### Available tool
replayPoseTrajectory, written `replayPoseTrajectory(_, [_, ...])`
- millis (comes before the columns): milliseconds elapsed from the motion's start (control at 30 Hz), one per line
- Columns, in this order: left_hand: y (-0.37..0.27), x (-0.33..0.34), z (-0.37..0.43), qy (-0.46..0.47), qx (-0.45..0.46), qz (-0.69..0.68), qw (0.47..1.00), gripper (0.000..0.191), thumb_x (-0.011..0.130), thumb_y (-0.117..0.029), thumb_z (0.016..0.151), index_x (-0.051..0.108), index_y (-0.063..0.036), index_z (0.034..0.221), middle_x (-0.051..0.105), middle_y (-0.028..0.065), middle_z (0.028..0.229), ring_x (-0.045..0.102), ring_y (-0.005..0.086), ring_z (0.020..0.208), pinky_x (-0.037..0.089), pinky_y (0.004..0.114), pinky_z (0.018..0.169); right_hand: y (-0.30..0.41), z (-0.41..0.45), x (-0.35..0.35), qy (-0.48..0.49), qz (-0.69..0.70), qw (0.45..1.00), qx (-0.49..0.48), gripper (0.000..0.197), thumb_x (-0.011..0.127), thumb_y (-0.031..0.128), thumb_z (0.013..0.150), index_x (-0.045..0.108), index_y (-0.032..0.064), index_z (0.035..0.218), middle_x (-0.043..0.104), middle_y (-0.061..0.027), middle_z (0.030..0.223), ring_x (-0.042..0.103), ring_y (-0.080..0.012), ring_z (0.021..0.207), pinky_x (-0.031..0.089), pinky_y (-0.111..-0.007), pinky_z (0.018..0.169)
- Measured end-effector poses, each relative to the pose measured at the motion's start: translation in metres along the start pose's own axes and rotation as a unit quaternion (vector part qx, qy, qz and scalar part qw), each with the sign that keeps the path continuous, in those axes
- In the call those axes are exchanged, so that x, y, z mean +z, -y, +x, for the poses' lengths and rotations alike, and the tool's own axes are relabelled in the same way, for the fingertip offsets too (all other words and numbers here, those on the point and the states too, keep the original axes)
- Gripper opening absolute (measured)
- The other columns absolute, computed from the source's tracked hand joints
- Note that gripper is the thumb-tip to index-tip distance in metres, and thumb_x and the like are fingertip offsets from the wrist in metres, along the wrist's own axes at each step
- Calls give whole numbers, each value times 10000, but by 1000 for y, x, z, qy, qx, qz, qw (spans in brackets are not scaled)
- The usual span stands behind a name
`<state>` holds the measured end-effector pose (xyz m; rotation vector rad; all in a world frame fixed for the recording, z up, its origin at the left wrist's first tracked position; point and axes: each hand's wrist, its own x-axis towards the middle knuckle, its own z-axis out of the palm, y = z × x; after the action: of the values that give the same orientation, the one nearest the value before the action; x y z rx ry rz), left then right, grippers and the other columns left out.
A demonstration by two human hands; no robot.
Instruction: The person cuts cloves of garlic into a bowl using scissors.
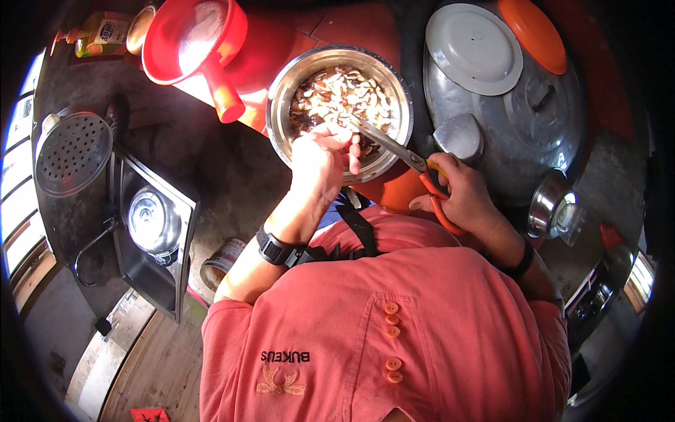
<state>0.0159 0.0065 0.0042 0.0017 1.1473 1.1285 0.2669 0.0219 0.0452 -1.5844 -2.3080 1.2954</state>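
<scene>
In front of me stands a round stainless steel bowl [402,108] with many small cut strips of food [337,97], pale and brown, perhaps mushrooms, lying in it with some liquid. My left hand [327,147] is over the near side of the bowl. Its thumb and fingertips are pinched together, seemingly around a small pale food piece. From the right, my right hand [466,190] grips a pair of scissors [403,153] by its orange and yellow handles. The blades reach over the bowl, their tips close beside my left fingertips and just above the strips.
Beyond the bowl's left side is a red plastic dipper [224,97]. A sink [184,232] holding a metal pot [153,221] and a perforated strainer [74,153] are to the left. On the right, a large metal lid [506,142] bears a white enamel plate [474,47]; metal bowls [551,205] sit nearer.
</scene>
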Motion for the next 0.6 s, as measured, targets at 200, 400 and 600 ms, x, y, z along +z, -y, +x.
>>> replayPoseTrajectory(200, [2, 4, -4, 9, -13, 20, 1000, 75, 513, 13, 917, 568, 28, 869, 610, 130, 743, 558, 207, 549, 467, 313, 487, 1, 1, 1, -39, -65, 995, -69, 739, 895, 475, 603, 557, 63, 1115, 630, -137, 993, 663, -376, 831, 541, -451, 699])
replayPoseTrajectory(400, [3, 6, -5, -10, -1, 49, 999, 104, 496, 22, 912, 565, 13, 835, 608, 121, 740, 557, 193, 557, 464, 310, 481, -1, 4, 6, -63, -94, 989, -91, 773, 919, 440, 555, 576, 43, 1123, 613, -103, 904, 641, -287, 711, 516, -385, 628])
replayPoseTrajectory(600, [-3, 8, -6, 1, 6, 53, 999, 64, 530, 12, 922, 580, 50, 908, 612, 125, 766, 571, 191, 593, 473, 295, 498, -14, 2, 7, -43, -78, 990, -112, 697, 921, 394, 578, 587, 28, 1068, 593, -86, 769, 602, -275, 599, 500, -363, 580])
